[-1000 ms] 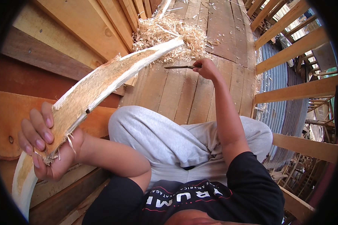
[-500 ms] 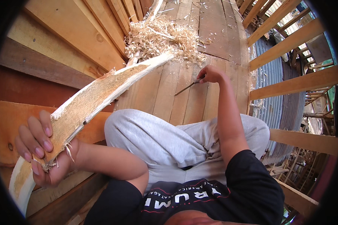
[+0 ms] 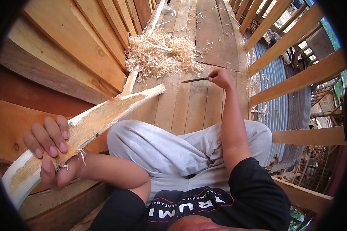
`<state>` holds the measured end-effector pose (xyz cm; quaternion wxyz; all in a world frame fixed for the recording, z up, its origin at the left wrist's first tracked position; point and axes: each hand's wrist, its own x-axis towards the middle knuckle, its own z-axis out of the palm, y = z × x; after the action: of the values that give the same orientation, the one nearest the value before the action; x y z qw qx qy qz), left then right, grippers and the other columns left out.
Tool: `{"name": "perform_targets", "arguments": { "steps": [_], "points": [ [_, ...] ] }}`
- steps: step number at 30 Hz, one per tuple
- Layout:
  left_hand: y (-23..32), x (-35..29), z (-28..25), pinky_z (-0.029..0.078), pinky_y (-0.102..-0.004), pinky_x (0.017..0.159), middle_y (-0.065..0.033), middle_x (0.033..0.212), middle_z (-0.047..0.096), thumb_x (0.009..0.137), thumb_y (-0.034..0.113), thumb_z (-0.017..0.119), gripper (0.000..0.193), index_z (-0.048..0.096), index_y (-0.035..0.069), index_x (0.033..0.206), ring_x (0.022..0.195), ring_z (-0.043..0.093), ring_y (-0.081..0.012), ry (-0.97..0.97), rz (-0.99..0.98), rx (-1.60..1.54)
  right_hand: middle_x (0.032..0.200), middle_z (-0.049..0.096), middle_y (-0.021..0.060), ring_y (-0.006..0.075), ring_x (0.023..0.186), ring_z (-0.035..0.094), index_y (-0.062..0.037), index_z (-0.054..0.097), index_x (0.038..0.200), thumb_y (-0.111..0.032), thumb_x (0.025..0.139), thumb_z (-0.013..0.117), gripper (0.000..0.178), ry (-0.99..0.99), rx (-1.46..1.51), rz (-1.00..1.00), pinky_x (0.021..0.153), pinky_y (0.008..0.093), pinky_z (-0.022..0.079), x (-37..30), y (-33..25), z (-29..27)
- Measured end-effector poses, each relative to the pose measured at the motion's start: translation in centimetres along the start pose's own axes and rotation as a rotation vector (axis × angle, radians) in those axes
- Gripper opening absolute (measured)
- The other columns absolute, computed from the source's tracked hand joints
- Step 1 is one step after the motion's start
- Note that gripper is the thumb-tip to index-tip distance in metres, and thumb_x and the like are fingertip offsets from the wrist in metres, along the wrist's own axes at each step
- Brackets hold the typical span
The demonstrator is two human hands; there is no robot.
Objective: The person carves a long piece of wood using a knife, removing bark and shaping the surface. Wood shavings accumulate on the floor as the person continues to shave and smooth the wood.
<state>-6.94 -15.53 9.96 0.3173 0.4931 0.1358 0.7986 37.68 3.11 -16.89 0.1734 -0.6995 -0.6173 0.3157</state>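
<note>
My left hand grips a long, pale strip of wood with a rough tan face and whittled white edges. The strip slants from the lower left up to the middle, its far end over the floor beyond my knee. Frayed fibres stick out beside my thumb. Out ahead on the right, my right hand is closed around the handle of a thin knife. The blade points left, apart from the strip and above the floorboards.
A heap of curled wood shavings lies on the plank floor. Another pale strip runs beneath it along the board wall on the left. Slatted railing stands at the right, with corrugated metal sheets beyond.
The strip's far end has dropped toward me, away from the shavings. My right hand has shifted slightly right, and the knife blade has swung from pointing down-left to nearly level.
</note>
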Motion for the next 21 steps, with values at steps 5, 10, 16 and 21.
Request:
{"name": "perform_targets", "arguments": {
  "steps": [5,10,16,21],
  "points": [
    [-0.4,-0.1,1.6,0.032,-0.0291,0.063,-0.0010,0.070,0.041,0.068,0.017,0.058,0.023,0.039,0.014,0.080,0.059,0.039,-0.0107,-0.062,-0.022,0.000,0.089,0.072,0.0140,0.0261,0.084,0.069,-0.0070,0.075,0.091,-0.014,0.073,0.077,0.020,0.125,-0.096,0.050,0.077,0.0366,0.053,-1.3,-1.1,0.4],
    [-0.8,-0.1,2.4,0.034,-0.0296,0.065,-0.0022,0.071,0.042,0.070,0.015,0.057,0.023,0.040,0.013,0.085,0.061,0.040,-0.0112,-0.186,-0.022,-0.047,0.086,0.072,0.0107,0.0202,0.080,0.067,-0.0070,0.074,0.094,-0.023,0.078,0.076,0.023,-0.206,-0.050,-0.215,0.074,0.0334,0.051,-1.1,-1.1,3.2],
    [-2.1,1.4,1.1,0.035,-0.0291,0.066,-0.0012,0.071,0.041,0.072,0.016,0.058,0.025,0.042,0.010,0.091,0.061,0.039,-0.0112,-0.240,-0.059,-0.140,0.090,0.072,0.0115,0.0250,0.085,0.068,-0.0095,0.074,0.093,-0.023,0.080,0.073,0.019,0.271,-0.094,0.066,0.076,0.0370,0.052,-2.8,-3.0,8.0],
    [-2.0,1.6,0.1,0.035,-0.0294,0.065,-0.0012,0.071,0.041,0.073,0.017,0.059,0.024,0.042,0.011,0.089,0.061,0.039,-0.0112,-0.232,-0.070,-0.165,0.094,0.071,0.0126,0.0288,0.089,0.067,-0.0103,0.073,0.097,-0.023,0.082,0.071,0.020,0.051,-0.148,-0.022,0.078,0.0399,0.051,-3.7,-2.6,6.7]
  ]
}}
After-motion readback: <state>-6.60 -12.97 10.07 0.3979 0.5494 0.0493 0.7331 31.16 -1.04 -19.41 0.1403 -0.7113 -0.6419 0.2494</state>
